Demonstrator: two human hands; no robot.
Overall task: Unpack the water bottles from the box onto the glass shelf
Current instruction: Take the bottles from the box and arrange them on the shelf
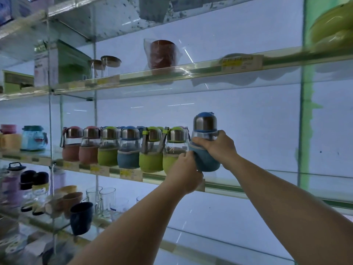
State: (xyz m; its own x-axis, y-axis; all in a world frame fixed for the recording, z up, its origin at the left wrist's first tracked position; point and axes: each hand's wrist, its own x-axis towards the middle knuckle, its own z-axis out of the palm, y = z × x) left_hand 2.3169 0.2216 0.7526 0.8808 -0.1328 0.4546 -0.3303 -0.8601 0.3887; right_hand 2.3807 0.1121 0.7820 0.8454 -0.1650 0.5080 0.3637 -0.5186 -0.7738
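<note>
You have a blue-sleeved water bottle up at the right end of the row, held in both hands just above the front edge of the glass shelf — its base looks lifted off the glass, and it sits a little higher than its neighbours and tilts slightly. Your right hand wraps the clear middle of the bottle, fingers curled round it just under the steel cap, thumb side toward you. Your left hand grips the lower left of the blue sleeve, fingers curled against the fabric; part of that hand covers the sleeve of the green bottle next along, so you cannot tell whether it also touches that one.

To the left, the row of bottles stands upright on the same shelf, shoulder to shoulder: two pinkish-brown sleeves at the far left, then green, blue, green, and the green one beside your hands. More caps show behind them in a second row. Yellow price tags run along the shelf's front strip.

Further left on that level are a light blue jar and a pink container. The shelf above carries a reddish cup in a plastic wrap and a green box — the one below, clear glass mugs and a dark blue cup.
</note>
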